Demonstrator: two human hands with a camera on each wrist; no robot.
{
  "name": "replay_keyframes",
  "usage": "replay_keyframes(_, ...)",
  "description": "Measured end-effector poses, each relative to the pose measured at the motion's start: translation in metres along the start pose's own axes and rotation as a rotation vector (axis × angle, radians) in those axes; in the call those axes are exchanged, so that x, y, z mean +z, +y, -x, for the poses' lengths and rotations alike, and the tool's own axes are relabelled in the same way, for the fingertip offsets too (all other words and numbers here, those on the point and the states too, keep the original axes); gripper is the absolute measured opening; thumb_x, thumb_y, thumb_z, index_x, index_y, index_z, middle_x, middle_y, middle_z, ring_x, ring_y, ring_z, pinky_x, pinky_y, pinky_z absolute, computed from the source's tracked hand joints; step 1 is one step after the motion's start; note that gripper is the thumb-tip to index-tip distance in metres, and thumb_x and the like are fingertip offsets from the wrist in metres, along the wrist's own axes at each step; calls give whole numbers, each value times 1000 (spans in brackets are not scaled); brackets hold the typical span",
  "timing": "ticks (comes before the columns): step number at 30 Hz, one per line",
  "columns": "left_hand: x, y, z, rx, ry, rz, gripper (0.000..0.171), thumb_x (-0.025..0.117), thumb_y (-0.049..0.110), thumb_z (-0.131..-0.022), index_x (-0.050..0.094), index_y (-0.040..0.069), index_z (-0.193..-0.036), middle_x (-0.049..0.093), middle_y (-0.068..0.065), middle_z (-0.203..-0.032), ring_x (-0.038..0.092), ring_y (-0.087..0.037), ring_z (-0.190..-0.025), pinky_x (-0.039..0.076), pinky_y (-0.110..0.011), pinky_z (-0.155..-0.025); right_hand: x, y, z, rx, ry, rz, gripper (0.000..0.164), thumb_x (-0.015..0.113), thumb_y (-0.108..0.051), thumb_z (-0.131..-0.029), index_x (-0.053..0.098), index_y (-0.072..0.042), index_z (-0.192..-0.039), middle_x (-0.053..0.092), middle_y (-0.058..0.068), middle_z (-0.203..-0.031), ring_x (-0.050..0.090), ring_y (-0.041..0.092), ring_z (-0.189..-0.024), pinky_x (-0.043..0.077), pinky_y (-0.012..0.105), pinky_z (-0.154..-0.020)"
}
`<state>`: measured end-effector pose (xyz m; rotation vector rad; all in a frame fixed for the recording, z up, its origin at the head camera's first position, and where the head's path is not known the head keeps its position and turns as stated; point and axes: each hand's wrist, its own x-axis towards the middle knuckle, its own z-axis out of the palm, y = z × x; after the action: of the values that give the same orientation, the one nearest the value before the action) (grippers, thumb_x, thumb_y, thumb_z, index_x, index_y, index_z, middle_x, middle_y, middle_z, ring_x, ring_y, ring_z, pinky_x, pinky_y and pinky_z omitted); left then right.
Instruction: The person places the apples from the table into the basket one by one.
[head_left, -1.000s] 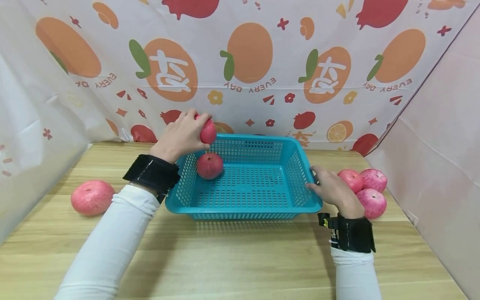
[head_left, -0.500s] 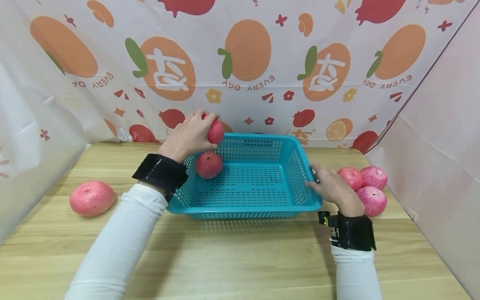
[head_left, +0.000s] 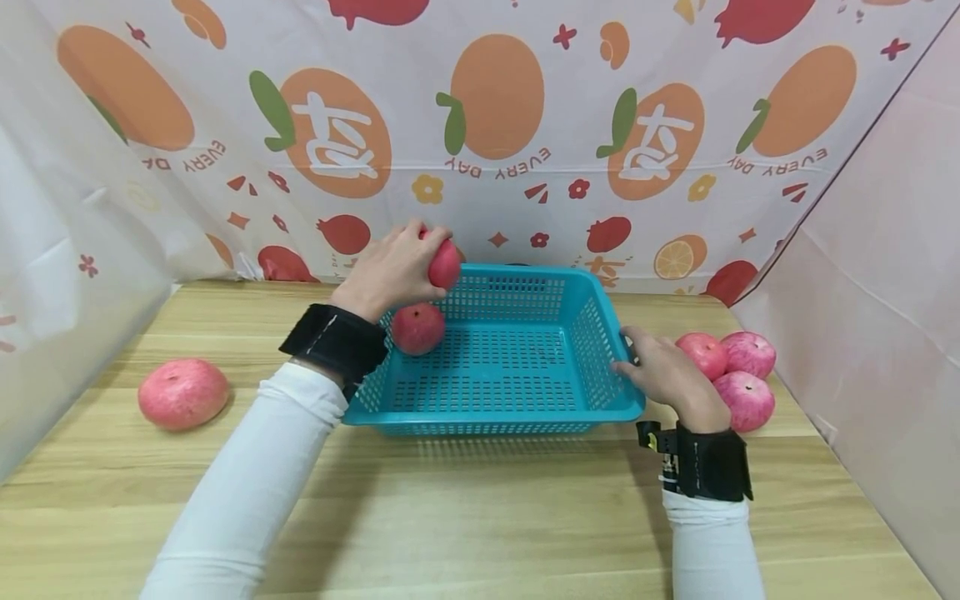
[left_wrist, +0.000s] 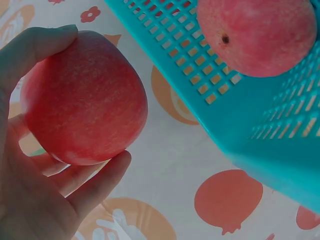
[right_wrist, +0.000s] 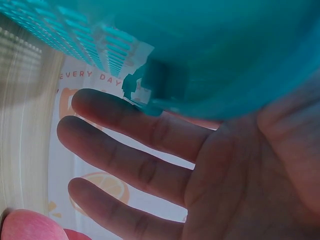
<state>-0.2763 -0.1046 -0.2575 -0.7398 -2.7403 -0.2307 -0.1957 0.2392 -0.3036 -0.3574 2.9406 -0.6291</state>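
Note:
My left hand grips a red apple above the back left corner of a turquoise plastic basket. In the left wrist view, thumb and fingers curl round this apple, apart from the basket. A second apple lies inside the basket at its left end. My right hand holds the basket's right rim, thumb over the edge. The right wrist view shows three fairly straight fingers beneath the rim; the index finger is mostly hidden.
A large pink apple sits on the wooden table at left. Three more, including a pink-striped apple, cluster right of the basket, close to my right hand. A fruit-print sheet hangs behind the table.
My left hand has moved right with the apple, from the basket's left edge to above its back left corner. The right hand keeps its place on the rim.

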Motion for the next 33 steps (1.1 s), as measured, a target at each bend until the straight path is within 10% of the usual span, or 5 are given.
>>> replay_keyframes(33,15,19,-13,15,-64,26,71,76,33,-68,41,10,-126,44,-19,-112,41,-31,-98,53,-45,-70,0,-1,1,28,-1,-17,59,59,-16,-87,31,5,-133,54,29,-111,57,36,-89,55,46,-65)
